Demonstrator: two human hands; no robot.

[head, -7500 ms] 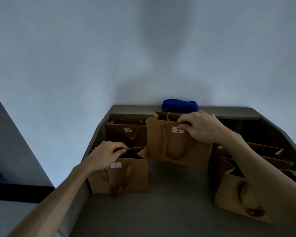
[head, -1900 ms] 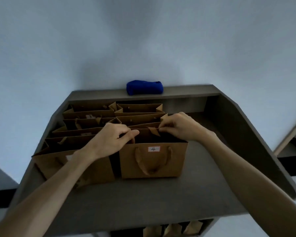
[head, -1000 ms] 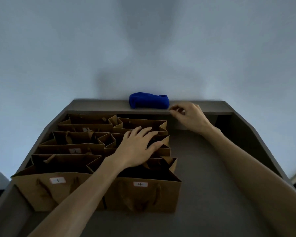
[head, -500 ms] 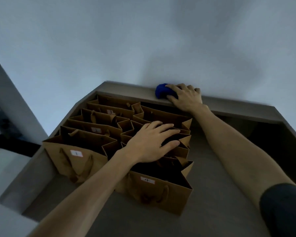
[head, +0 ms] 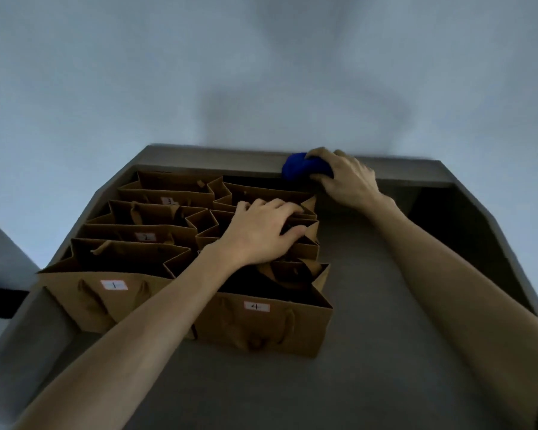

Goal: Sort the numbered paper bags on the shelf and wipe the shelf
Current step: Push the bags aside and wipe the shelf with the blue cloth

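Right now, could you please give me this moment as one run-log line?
right hand: grips cloth on back ledge | left hand: rests on bags | bags: two columns, labels 1-4 visible | wipe: not begun

Right hand [head: 347,178] covers the right half of the bunched blue cloth [head: 303,170]. Left hand [head: 261,234] hides the labels on the two brown paper bags [head: 305,248] behind the brown paper bag marked 4 [head: 261,324]; numbers unreadable.

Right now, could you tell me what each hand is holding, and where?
Right hand grips the blue cloth around its right end; left hand only rests on the paper bags.
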